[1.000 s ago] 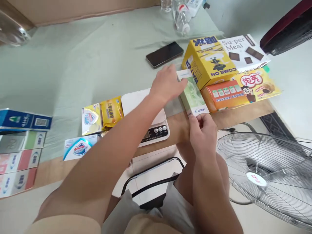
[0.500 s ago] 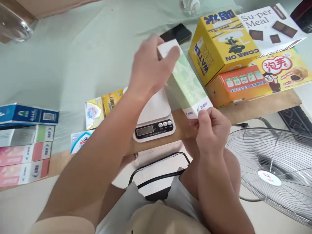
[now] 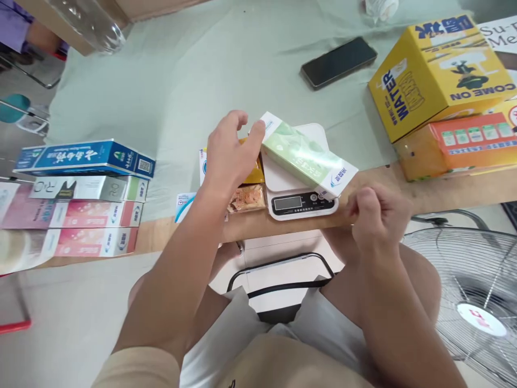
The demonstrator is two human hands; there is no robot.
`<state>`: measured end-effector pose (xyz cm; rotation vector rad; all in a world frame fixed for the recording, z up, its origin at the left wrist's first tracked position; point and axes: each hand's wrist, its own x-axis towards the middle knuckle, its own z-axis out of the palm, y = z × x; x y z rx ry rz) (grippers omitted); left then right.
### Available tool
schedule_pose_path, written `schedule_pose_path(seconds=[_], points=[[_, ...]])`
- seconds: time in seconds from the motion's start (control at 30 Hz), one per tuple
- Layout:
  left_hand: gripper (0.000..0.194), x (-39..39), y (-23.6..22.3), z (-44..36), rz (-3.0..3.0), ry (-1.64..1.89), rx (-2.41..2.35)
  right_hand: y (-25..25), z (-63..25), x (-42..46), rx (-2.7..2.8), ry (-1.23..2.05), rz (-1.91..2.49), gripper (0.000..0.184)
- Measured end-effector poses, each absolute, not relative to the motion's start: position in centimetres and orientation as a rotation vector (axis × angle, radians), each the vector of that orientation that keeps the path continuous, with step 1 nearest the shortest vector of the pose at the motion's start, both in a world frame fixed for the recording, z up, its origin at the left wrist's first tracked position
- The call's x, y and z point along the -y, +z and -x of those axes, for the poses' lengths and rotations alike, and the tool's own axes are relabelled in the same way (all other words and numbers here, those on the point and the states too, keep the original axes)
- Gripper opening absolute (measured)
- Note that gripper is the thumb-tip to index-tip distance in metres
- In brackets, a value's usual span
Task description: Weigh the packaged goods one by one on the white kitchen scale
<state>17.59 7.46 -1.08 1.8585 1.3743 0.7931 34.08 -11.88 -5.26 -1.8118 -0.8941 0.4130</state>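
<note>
The green-and-white carton point(image 3: 305, 153) has moved away from beside the yellow box point(image 3: 438, 75) and is now over the white scale point(image 3: 278, 178), where it lies aslant, its near end reaching past the plate toward the buttons. The right hand point(image 3: 379, 215) has let go of that end; a moment ago both hands held the carton in the air. So the carton is at the scale, with only the left hand point(image 3: 232, 156) at it, though whether its whole weight rests on the plate cannot be told. The left thumb touches the carton's far left corner, and the forefinger stands apart from it, pointing forward, so this hand looks parted rather than clamped; its other fingers are hidden. The carton stretches from that thumb rightward and toward the person. Just past its near end, the right fingers are curled together beside the counter point(image 3: 181, 97) edge, apart from the carton, with nothing seen in them. The scale's display point(image 3: 287, 203) is uncovered, but no reading can be made out. Left of the scale, partly behind the left hand, are a yellow packet point(image 3: 254, 175) and a clear packet point(image 3: 248, 198); the phone point(image 3: 339, 62) lies beyond the scale.
</note>
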Motion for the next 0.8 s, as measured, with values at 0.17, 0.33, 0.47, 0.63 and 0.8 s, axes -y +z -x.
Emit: schedule_pose_path(seconds=[0.17, 0.33, 0.47, 0.63, 0.8], points=[[0.016, -8.2, -1.5, -16.7, -1.879, 0.831, -1.369, -6.2, -34.6, 11.6, 0.889, 0.146, 1.745, 0.028], [0.016, -8.5, -1.3, -17.0, -1.916, 0.754, -1.367, -7.3, -34.6, 11.3, 0.971, 0.172, 1.741, 0.029], [0.026, -7.6, -0.8, -17.2, -1.912, 0.688, -1.299, -7.5, -34.5, 11.3, 1.130, 0.151, 1.760, 0.045], [0.043, -6.3, -0.6, -16.8, -1.875, 0.724, -1.193, -7.0, -33.9, 10.9, 1.350, -0.008, 1.679, 0.038], [0.039, -5.2, 0.2, -16.1, -1.876, 0.799, -1.148, -6.2, -33.3, 11.0, 1.482, -0.023, 1.715, 0.039]])
